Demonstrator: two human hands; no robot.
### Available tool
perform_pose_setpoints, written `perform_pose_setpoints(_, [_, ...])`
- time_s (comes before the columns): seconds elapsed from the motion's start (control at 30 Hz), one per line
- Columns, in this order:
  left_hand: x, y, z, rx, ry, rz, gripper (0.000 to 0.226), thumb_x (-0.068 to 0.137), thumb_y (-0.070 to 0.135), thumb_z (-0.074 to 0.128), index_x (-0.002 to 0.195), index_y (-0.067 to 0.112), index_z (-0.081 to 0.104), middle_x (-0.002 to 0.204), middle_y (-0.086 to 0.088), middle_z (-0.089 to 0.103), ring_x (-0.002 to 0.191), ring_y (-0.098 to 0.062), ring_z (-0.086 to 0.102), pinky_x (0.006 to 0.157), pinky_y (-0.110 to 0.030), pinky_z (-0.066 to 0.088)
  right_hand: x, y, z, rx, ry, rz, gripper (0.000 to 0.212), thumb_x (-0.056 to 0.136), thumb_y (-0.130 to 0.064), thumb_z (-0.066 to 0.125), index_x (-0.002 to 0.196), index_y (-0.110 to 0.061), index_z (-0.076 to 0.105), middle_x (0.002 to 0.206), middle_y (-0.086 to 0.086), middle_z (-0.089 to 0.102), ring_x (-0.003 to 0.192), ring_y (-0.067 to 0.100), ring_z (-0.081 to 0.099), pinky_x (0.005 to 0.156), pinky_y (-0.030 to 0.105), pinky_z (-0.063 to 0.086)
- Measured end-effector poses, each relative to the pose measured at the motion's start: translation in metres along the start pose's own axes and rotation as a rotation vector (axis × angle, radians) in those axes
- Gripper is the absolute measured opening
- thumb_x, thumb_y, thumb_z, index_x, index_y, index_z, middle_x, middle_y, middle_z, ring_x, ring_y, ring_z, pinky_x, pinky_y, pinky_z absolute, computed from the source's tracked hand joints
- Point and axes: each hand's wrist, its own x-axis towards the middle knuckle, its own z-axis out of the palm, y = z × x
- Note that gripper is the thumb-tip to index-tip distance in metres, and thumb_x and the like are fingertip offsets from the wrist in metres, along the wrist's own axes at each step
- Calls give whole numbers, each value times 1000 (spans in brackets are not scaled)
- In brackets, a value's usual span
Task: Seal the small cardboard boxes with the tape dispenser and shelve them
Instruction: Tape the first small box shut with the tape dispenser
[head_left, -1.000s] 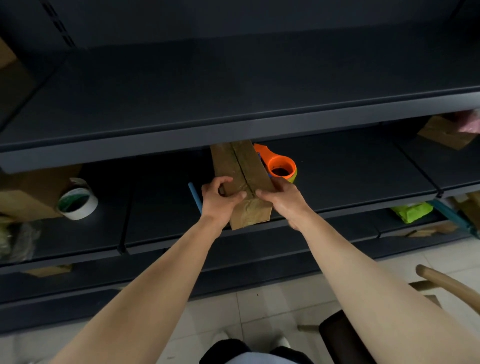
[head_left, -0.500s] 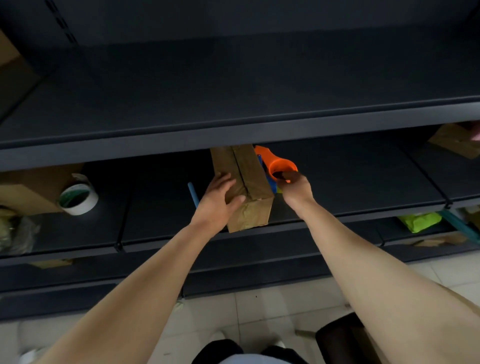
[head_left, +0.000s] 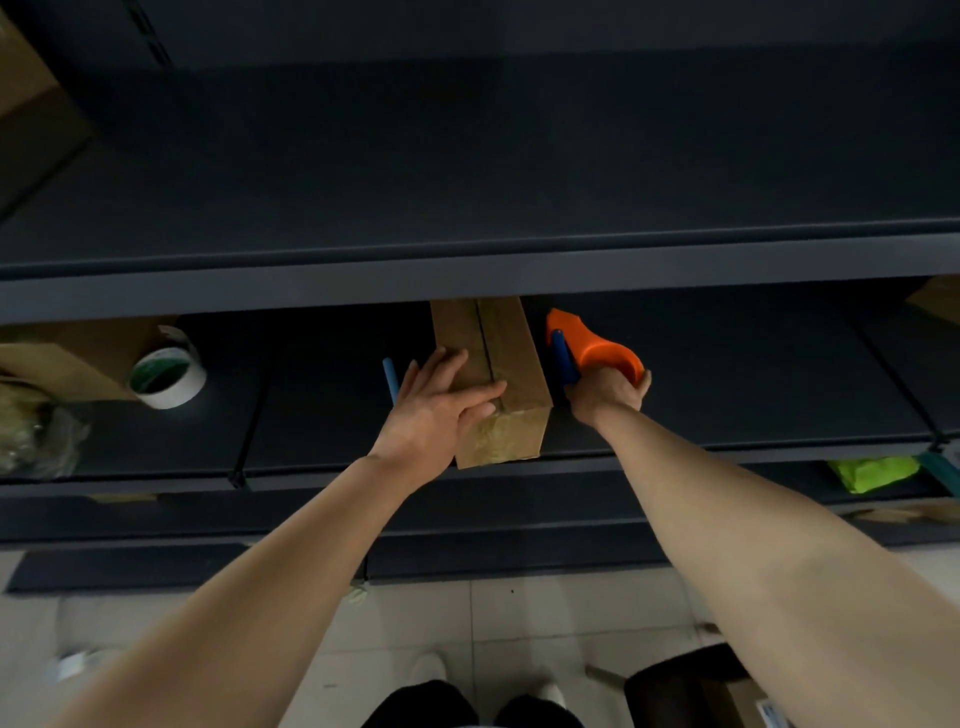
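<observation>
A long narrow cardboard box (head_left: 511, 364) lies on the middle dark shelf (head_left: 727, 415), its far end hidden under the shelf above. A dark seam runs along its top, and its near end is taped. My left hand (head_left: 441, 410) rests flat on the box's near left top, fingers spread. To the right of the box my right hand (head_left: 608, 392) grips the orange tape dispenser (head_left: 592, 345), which is lifted a little and points away from me. A blue part (head_left: 561, 356) shows on the dispenser's left side.
A white tape roll (head_left: 167, 376) leans against a cardboard box (head_left: 72, 358) at the left of the same shelf. A blue rod (head_left: 389, 379) sits left of my left hand. Another box (head_left: 937, 304) is at the far right, a green item (head_left: 872, 473) on the shelf below.
My right hand left the box, reached right and took hold of the orange dispenser. My left hand flattened on top of the box. The camera moved closer to the shelf.
</observation>
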Motion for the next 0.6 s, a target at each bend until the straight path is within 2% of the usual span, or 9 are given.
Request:
perform_pose_setpoints(0.1, [3,4,1,3,-2,-29,38,99,37,34,136,40,42,156,-1,16,145,-19,-1,115,-34,-11,-2,19,-4,129,46,33,27,97,-31,49,117,-14,56,87,3,61,114,26,56,116,56,-2])
perform_pose_setpoints(0.2, [9,15,5,12,9,-52,38,99,41,34,135,40,45,153,-2,20,142,-24,7,117,-38,-6,-13,35,-15,350,139,26,22,95,-34,51,85,-15,57,62,-1,52,102,28,60,119,47,2])
perform_pose_setpoints(0.27, [13,17,6,-2,-2,-89,37,97,45,37,132,42,49,149,0,24,135,-27,15,117,-44,5,-26,43,-24,534,176,-16,26,92,-30,56,76,-9,57,63,5,55,95,33,61,117,46,16])
perform_pose_setpoints(0.33, [19,15,4,-62,-15,-147,35,94,51,41,123,42,58,144,4,29,127,-26,21,112,-41,15,-41,47,-33,757,191,-59,20,88,-24,61,86,-4,62,78,13,63,92,34,61,109,46,33])
perform_pose_setpoints(0.4, [26,14,2,-170,0,-218,35,90,57,46,111,38,67,137,7,34,125,-24,24,109,-39,19,-60,47,-44,903,160,-82,15,87,-21,62,95,-7,63,95,16,66,89,28,62,89,37,47])
perform_pose_setpoints(0.43, [28,15,2,-214,17,-245,32,87,59,50,104,38,69,134,8,36,124,-23,25,108,-39,20,-69,45,-48,964,147,-97,12,87,-19,63,95,-11,64,99,15,67,86,24,62,78,32,48])
perform_pose_setpoints(0.53, [32,23,3,-240,56,-278,17,78,59,63,86,45,66,127,9,35,119,-22,25,104,-38,20,-90,40,-55,1077,165,-118,4,85,-17,64,87,-14,66,90,12,67,79,22,63,66,28,47])
perform_pose_setpoints(0.6, [32,26,5,-254,76,-291,19,75,57,67,87,42,67,126,9,34,120,-22,25,103,-37,18,-101,37,-53,1079,221,-112,11,83,-21,64,76,-13,62,76,9,60,68,19,57,59,28,44])
